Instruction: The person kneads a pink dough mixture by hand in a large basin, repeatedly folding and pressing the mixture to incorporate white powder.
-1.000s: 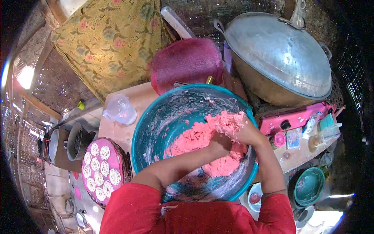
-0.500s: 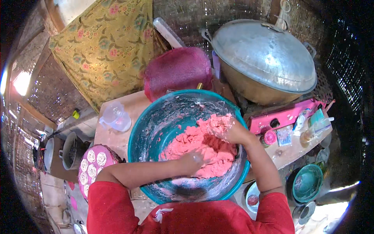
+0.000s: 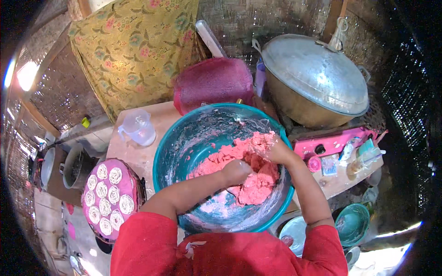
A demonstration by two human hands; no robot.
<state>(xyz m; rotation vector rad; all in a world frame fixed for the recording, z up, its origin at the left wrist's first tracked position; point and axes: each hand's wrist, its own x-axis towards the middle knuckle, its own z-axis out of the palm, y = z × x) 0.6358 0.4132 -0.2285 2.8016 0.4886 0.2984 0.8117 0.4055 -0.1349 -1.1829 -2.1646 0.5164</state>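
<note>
A large mass of crumbly pink dough (image 3: pixel 260 186) lies in the right half of a wide teal basin (image 3: pixel 161 198). My left hand (image 3: pixel 236 172) is curled into a fist against the dough's near-left side, its fingertips partly hidden. At the far right of the dough, my right hand (image 3: pixel 275 151) has its fingers sunk in and coated with pink bits, closed round a clump. White flour and pink smears cover the basin's inner wall.
A clear plastic jug (image 3: pixel 139 129) stands left of the basin. A pink round tray of white coils (image 3: pixel 108 198) is lower left. Behind are a maroon mesh bundle (image 3: pixel 214 85) and a large lidded pot (image 3: pixel 317 76); a pink stove (image 3: pixel 331 143) and small packets sit at right.
My left hand has moved up and slightly right, from lying extended to a curled fist. The dough's near-left edge has drawn in, baring floury basin floor. The view has shifted slightly.
</note>
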